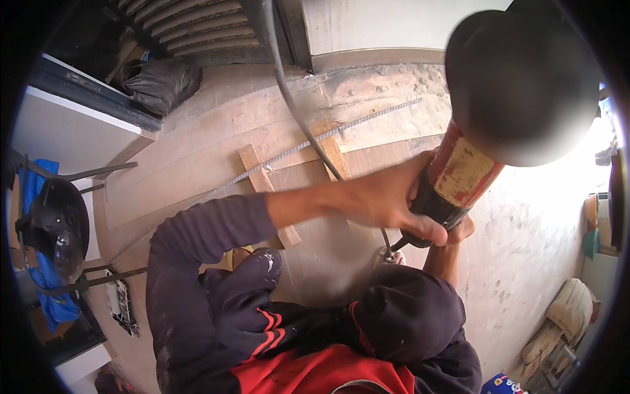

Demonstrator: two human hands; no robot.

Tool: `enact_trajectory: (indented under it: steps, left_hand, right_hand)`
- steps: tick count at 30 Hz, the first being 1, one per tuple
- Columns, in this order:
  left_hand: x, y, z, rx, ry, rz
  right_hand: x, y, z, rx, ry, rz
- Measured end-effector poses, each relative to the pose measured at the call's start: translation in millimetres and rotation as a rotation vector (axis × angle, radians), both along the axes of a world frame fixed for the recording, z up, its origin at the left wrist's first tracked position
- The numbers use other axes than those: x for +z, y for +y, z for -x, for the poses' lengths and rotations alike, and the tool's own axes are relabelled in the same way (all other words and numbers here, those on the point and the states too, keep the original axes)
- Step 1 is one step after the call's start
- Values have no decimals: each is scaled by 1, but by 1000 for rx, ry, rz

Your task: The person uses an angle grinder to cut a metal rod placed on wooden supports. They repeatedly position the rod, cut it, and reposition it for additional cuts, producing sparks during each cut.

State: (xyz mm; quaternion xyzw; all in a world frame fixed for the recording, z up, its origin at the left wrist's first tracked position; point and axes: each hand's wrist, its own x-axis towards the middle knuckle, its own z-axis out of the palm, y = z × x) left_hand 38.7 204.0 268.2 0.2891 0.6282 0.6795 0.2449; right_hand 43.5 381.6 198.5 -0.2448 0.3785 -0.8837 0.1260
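An angle grinder (462, 172) with a worn red and yellow body is raised at the right of the head view. At its upper end is a large dark disc (525, 85), blurred and close to the camera. My left hand (400, 197) is closed round the dark lower part of the body. Partly hidden behind the tool, my right hand (462, 231) grips it from the other side. A ribbed steel bar (289, 152) lies slantwise across two wooden strips (251, 161) on the floor, beyond my left forearm.
A dark cable (289, 98) hangs from the top and crosses over the bar toward the grinder's tail. At the left are a dark visor (62, 223), blue plastic (46, 177) and metal rods (111, 169). A black bag (161, 85) sits upper left; a beige sack (569, 308) lies lower right.
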Motion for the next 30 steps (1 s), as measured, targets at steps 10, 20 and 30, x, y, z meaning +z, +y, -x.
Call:
enact_trajectory:
  steps: [10,20,30]
  left_hand:
    - [-37,39,8,338,11,36]
    - [-35,53,13,305,274,488]
    - [-9,-123,-6,-204,-199,562]
  right_hand:
    - [27,22,-7,-354,-150,-548]
    - [-14,15,-6,-628,-332,-582]
    - [-123,85,81,-659,-689,-554]
